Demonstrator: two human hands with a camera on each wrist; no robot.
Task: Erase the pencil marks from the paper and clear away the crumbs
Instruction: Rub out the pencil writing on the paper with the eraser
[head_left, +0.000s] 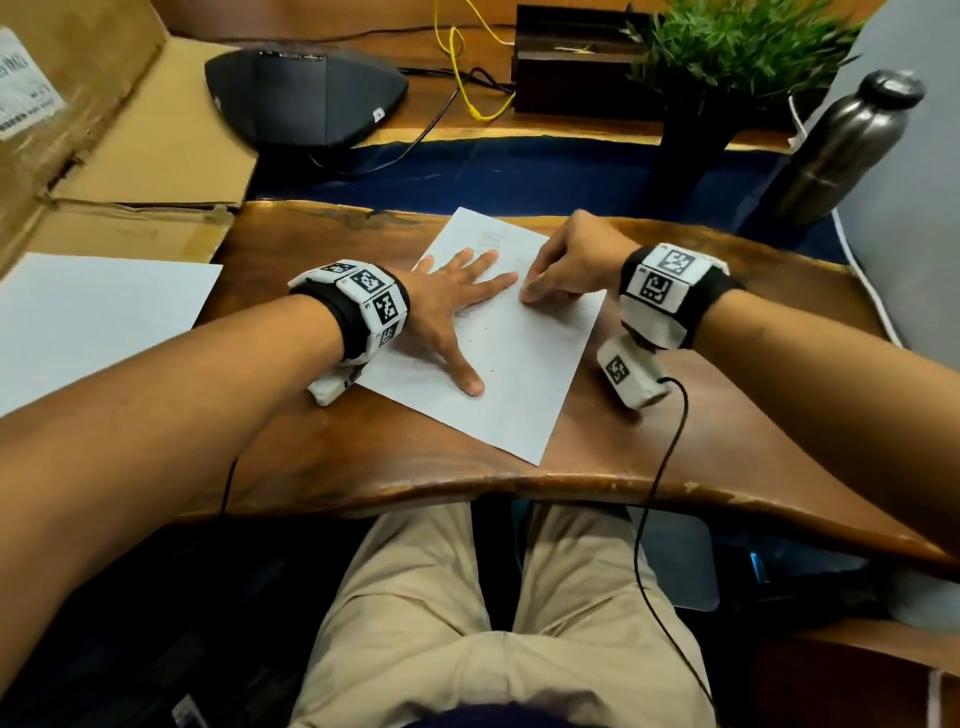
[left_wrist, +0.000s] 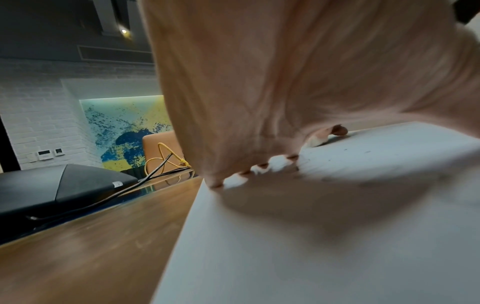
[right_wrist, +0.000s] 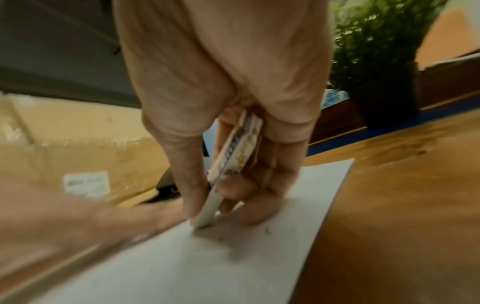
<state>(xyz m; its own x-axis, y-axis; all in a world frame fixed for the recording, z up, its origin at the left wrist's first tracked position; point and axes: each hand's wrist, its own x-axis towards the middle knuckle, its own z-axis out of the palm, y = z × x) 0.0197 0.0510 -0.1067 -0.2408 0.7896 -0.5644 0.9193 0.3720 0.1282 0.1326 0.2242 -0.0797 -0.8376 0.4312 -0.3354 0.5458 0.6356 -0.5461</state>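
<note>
The paper (head_left: 498, 338) lies rotated on the wooden desk (head_left: 291, 457), near the desk's front edge, with 1 corner pointing toward that edge. The left hand (head_left: 452, 306) lies flat on the sheet's left half, fingers straight and spread, thumb extended toward the front edge; it grasps nothing. In the left wrist view the fingertips (left_wrist: 215, 182) press the sheet at its left border. The right hand (head_left: 566, 265) is curled around an eraser (right_wrist: 231, 164) in a printed sleeve, pinched between thumb and fingers. The eraser's bare white end touches the paper just beside the left hand's fingertips. Small dark crumbs (head_left: 480, 332) and faint pencil marks (head_left: 491, 236) are scattered on the sheet. A cardboard box (head_left: 130, 156) occupies the desk's rear left corner, with a second sheet (head_left: 98, 317) in front of it. A black device (head_left: 306, 98), a potted plant (head_left: 727, 62) and a metal bottle (head_left: 841, 150) stand along the rear edge.
</note>
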